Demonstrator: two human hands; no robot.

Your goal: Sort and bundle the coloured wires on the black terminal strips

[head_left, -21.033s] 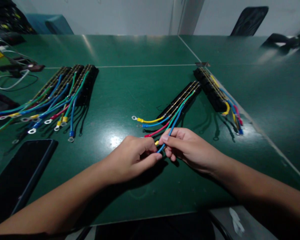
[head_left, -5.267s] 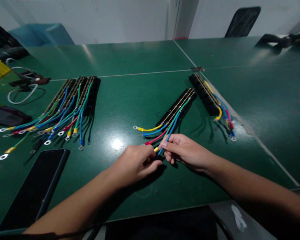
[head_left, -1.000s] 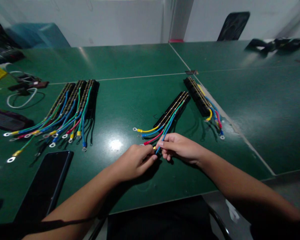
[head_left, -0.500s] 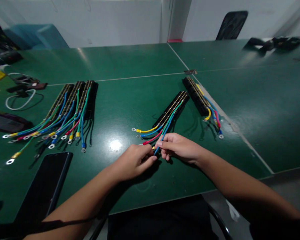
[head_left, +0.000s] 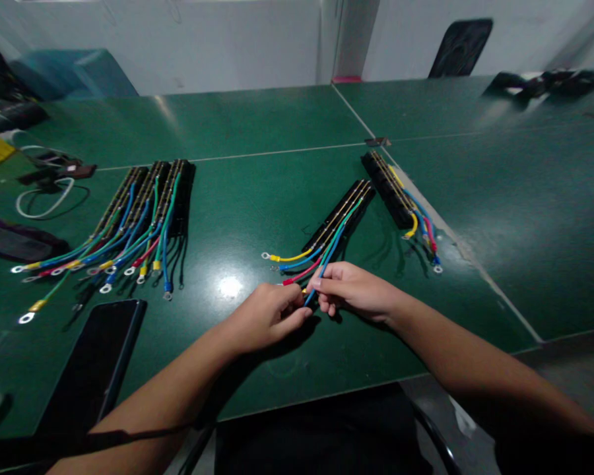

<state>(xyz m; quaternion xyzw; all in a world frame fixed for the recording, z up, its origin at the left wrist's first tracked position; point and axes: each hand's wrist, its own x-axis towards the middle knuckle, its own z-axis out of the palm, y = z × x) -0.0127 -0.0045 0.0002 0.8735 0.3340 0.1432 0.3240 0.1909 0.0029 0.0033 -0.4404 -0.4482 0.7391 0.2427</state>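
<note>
1. At the counter's (head_left: 257, 211) near side, pinching the blue wire (head_left: 323, 269) with right hand (head_left: 354, 289), its lower end with left hand (head_left: 272, 313).
2. Facing the black strip (head_left: 337, 214) just beyond, slanting away rightward, lying nearer right hand.

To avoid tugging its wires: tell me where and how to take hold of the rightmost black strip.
Probably best to pinch the rightmost black strip across its narrow width at the far end, coming from above and left. No wires show there, whereas coloured wires run along its right edge and past its near end.
</note>
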